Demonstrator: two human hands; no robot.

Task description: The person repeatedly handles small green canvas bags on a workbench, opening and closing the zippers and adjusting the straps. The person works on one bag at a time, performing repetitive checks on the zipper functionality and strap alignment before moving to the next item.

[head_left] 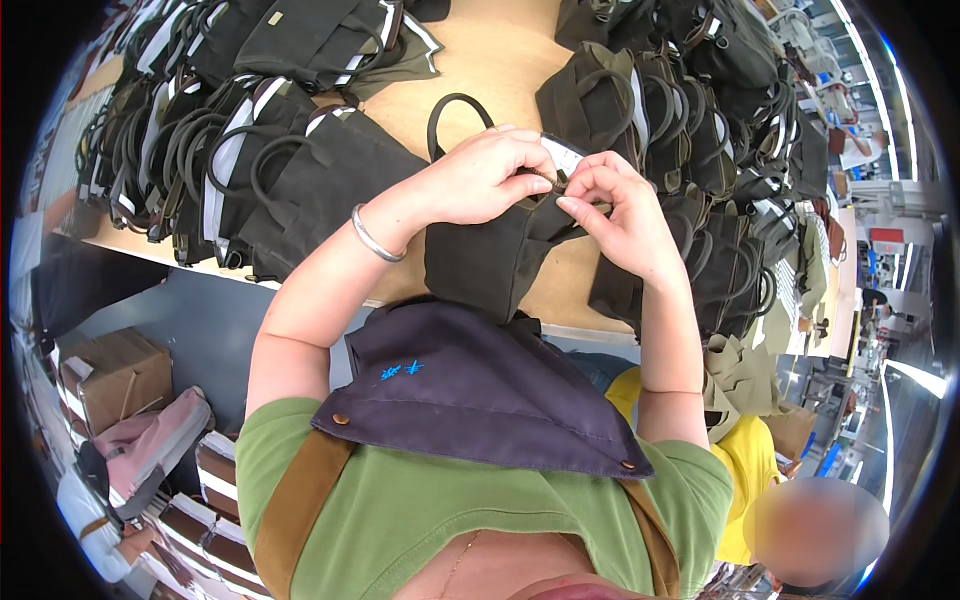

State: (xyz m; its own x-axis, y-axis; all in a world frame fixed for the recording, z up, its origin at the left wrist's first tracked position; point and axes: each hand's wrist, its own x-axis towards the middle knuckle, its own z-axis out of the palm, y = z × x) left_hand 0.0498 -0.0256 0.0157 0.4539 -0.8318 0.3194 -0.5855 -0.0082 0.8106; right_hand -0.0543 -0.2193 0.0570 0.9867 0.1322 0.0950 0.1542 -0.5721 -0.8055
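- The bag [475, 265], dark and soft, is set at the near side of the table [480, 50], just in front of the apron [480, 390].
- Its upper rim [541, 200] is met by both hands; the body is spread from there toward the apron, mostly to the left of the fingertips.
- The bag's long axis cannot be told for certain, since its far part is covered by the left hand [487, 177].
- The left hand is placed nearer the bag's middle, reaching across its top from the left; thumb and forefinger are pressed together on the rim.
- The right hand [620, 212] is held at the bag's right upper corner, with thumb and forefinger likewise clamped on the rim.
- The two pinches are held almost tip to tip; what small part is caught between them cannot be made out.
- The handle [436, 128] is seen arched beyond the left hand, and a white tag [562, 153] is seen just beyond the fingertips.
- The bag is flanked by left bags [330, 185] and right bags [588, 95], with bare table shown between.
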